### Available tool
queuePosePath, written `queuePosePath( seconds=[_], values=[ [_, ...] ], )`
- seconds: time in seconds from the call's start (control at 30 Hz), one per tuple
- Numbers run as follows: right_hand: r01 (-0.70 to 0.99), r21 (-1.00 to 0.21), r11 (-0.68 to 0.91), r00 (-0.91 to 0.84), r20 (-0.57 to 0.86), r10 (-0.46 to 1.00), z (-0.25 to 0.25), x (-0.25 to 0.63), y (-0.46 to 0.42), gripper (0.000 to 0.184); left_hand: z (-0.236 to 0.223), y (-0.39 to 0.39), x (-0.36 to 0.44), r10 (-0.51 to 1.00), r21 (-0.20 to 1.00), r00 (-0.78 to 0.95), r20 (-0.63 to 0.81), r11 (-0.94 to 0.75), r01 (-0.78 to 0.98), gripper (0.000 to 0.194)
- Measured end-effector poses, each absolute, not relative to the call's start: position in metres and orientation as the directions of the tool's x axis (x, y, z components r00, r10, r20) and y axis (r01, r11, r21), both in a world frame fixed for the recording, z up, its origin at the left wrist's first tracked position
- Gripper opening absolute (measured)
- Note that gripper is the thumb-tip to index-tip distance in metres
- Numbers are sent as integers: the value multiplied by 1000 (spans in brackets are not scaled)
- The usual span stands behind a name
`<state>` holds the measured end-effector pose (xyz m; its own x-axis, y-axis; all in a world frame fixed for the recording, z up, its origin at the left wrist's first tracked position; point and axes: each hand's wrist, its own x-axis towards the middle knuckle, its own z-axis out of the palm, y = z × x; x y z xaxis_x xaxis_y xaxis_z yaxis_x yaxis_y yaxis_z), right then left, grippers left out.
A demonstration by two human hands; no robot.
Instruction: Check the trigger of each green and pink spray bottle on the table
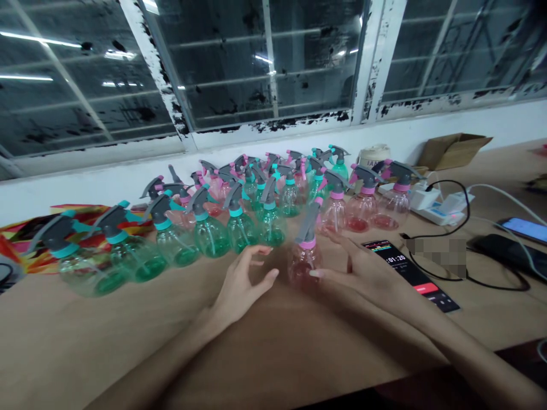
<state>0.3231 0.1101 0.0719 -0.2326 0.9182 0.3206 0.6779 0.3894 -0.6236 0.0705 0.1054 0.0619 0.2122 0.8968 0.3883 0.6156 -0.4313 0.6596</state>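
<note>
R hand [371, 276] on pink btl [303, 262], L [239, 290] nearby

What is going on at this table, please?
A person's right hand is at a pink spray bottle, but whether its grip is closed is unclear. The left hand is open nearby. Green spray bottles stand to the left, more pink ones behind, and a phone lies to the right.

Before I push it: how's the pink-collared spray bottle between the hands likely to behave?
The spray bottle looks like thin clear plastic, so probably light, perhaps slightly squeezable. Its grey trigger head stands tall above the rounded body, so a high push may tip it. The body's smooth-looking wall could be a bit slippery.
</note>
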Motion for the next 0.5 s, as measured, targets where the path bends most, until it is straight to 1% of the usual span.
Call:
queuePosePath(
  seconds=[0.1, 0.2, 0.3, 0.4, 0.5],
  values=[
    [602, -667, 439, -331, 291, 898, 69, 317, 113, 66, 77, 108, 85, 885, 674, 270, 378, -463, 575, 39],
    [574, -720, 390, -344, 220, 913, 66, 304, 113, 58, 86, 109, 95, 891, 693, 296, 345, -454, 559, 50],
    [560, -758, 334, -325, 171, 930, 62, 290, 109, 59, 88, 108, 99, 896, 702, 300, 327, -443, 557, 59],
    [527, -761, 379, -384, 184, 905, 61, 275, 104, 62, 89, 107, 98, 890, 712, 294, 349, -456, 534, 54],
    [488, -742, 459, -478, 213, 852, 62, 265, 99, 65, 91, 105, 95, 909, 770, 236, 344, -417, 482, 51]
  ],
)
